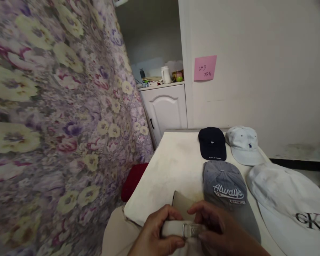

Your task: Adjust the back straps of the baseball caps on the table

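Close in front of me, both hands are at a beige strap (172, 228) with a silver metal buckle (194, 230), which looks like the back strap of a cap. My left hand (156, 231) grips the strap's left part between thumb and fingers. At the buckle end, the bent fingers of my right hand (216, 224) pinch the strap. Behind the strap rises a beige flap (182, 204) with a dark edge; the rest of this item is mostly hidden by my hands. A grey cap (224, 177) with "Always" lettering lies just beyond my right hand.
On the cream tabletop (173, 163) also lie a navy cap (212, 142), a pale blue cap (242, 142) and a large white cap (285, 199). A floral curtain (69, 124) hangs at left, with something red (133, 181) beside the table. A white cabinet (168, 110) stands behind.
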### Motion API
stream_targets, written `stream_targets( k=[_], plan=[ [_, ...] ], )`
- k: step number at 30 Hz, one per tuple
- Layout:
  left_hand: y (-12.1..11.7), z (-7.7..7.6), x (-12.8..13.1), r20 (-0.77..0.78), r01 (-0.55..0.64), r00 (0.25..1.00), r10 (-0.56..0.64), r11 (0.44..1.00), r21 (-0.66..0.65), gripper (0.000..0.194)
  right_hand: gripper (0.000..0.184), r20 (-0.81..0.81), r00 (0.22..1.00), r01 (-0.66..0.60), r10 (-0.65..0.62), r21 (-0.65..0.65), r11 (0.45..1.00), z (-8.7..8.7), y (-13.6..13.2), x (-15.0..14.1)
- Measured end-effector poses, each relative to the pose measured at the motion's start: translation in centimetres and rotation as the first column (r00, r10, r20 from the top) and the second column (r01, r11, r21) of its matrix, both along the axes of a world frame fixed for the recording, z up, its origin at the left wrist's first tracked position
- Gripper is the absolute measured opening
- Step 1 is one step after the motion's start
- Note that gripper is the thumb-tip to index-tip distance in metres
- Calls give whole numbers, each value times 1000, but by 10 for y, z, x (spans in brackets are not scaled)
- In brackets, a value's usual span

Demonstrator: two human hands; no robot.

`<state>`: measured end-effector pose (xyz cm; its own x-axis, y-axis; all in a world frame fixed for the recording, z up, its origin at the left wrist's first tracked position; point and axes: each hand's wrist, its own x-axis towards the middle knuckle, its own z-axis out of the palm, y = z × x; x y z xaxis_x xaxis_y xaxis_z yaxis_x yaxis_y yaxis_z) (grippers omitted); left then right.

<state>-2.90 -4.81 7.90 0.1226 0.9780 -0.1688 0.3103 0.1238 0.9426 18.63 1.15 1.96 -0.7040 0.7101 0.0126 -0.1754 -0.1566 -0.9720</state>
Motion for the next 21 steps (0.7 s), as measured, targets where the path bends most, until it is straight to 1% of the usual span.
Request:
stream_targets(
  k=[3,7,8,10,12,15,18,21],
  plan=[
    [0,4,-6,-22,75,997,-74,997,31,22,39,20,999,31,-31,20,999,3,0,1],
    [0,9,-4,-123,158,981,-150,985,62,38,37,26,999,31,-32,59,998,6,0,-1],
    [0,10,-2,-148,184,974,-174,982,53,39,36,39,998,38,-40,64,997,6,-1,-1],
    [0,10,2,-166,205,965,-202,979,3,33,35,57,997,48,-52,71,996,7,-2,-3],
    [-1,7,4,-128,200,970,-206,978,-58,31,34,74,996,49,-54,70,996,7,-1,-4],
    [-2,-1,4,-26,196,980,-198,977,-86,39,30,90,994,50,-57,72,996,6,1,-2],
    [-2,-7,1,92,221,973,-213,971,-88,43,31,15,1000,11,-12,38,999,3,5,3],
    [-1,-10,-2,151,232,964,-217,968,-92,42,35,-58,998,-11,8,-37,999,2,7,6]
  ],
)
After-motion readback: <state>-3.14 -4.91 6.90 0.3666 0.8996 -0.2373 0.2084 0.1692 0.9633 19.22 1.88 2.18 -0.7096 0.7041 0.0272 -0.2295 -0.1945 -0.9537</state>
